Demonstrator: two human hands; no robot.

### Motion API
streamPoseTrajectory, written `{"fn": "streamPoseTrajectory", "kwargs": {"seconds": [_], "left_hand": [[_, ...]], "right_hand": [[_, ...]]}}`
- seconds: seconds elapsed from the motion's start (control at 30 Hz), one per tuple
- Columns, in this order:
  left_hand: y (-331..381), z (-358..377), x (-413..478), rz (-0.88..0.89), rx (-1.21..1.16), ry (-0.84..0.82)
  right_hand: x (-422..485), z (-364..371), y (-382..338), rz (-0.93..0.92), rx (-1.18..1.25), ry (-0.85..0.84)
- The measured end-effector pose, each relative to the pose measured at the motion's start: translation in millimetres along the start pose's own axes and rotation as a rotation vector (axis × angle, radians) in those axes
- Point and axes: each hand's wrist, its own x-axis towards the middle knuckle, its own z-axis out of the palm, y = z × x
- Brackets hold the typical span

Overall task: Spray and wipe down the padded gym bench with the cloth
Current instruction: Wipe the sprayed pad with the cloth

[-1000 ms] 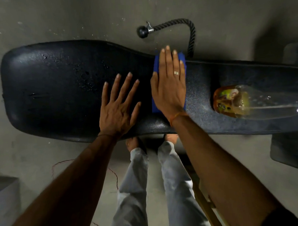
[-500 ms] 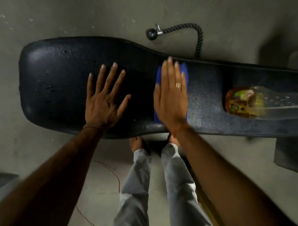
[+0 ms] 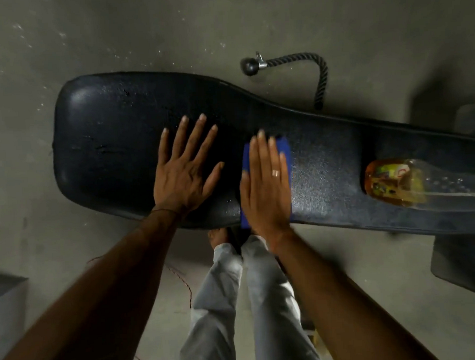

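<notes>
The right hand (image 3: 266, 189) lies flat, fingers together, pressing the blue cloth (image 3: 282, 150) onto the black bench (image 3: 114, 136); the left hand (image 3: 185, 171) rests spread beside it; a bottle (image 3: 394, 182) lies rightward; a rope handle (image 3: 318, 73) lies on the floor beyond.

No writing can be read anywhere — the bottle (image 3: 410, 183) lying on the bench (image 3: 115, 147) carries a colourful label, but its print is too blurred to make out.

A black rope handle (image 3: 307, 68) with a ball end lies on the grey concrete floor (image 3: 143, 34).
</notes>
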Motion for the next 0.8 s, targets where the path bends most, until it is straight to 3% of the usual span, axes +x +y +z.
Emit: {"fn": "streamPoseTrajectory", "kwargs": {"seconds": [0.1,0.3,0.53,0.63,0.8], "left_hand": [[1,1,-1,-0.001,-0.009,0.004],[1,4,-2,0.001,0.017,0.02],[3,0,-1,-0.007,0.01,-0.018],[1,3,-1,-0.002,0.019,-0.021],[2,4,-2,-0.008,0.017,-0.001]], "right_hand": [[-15,4,2,-0.087,-0.034,-0.06],[117,-10,-5,0.051,0.068,0.087],[-13,7,-7,-0.155,-0.032,-0.047],[38,1,-5,-0.161,0.007,-0.024],[131,-12,-18,-0.007,0.105,0.056]]}}
